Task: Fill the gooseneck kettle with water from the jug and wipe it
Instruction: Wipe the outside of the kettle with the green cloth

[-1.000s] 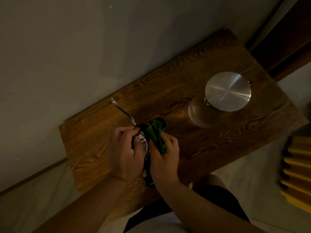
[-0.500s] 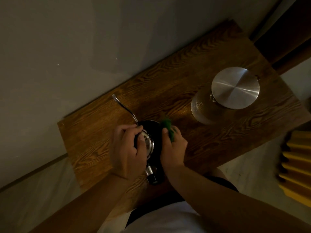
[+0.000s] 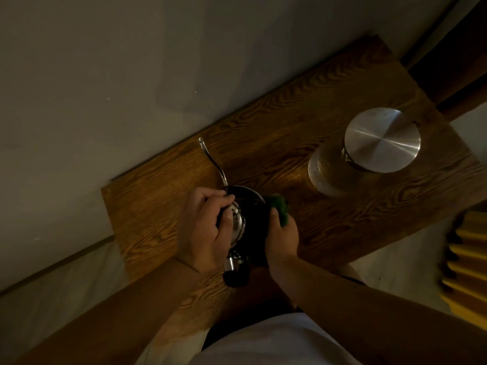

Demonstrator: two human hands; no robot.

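We found no brand, label or readable writing on any item; the light was dim. We counted one kettle (image 3: 250, 217), one jug (image 3: 340, 167), one cloth (image 3: 279, 209) and two hands.

The kettle, black with a metal lid, stood on the wooden table (image 3: 303, 122) near the table's front edge. Its thin curved spout (image 3: 212, 160) pointed away from the person toward the wall (image 3: 131, 61). Its dark handle (image 3: 235, 273) pointed back toward the person and reached the table's front edge.

The left hand (image 3: 204, 227) lay on top of the kettle on its left side, fingers curled closed over the lid and thumb across it, forearm running in from the lower left.

The right hand (image 3: 282, 239) was closed on the green cloth and pressed it against the right side of the kettle. The cloth showed above the fingertips, between the kettle and the bare table. The right forearm ran in from the lower right.

The jug, clear glass with a round brushed-metal lid (image 3: 382, 139), stood on the same table well to the right of the kettle and farther back, untouched by either hand. We could not tell the water level in either vessel.
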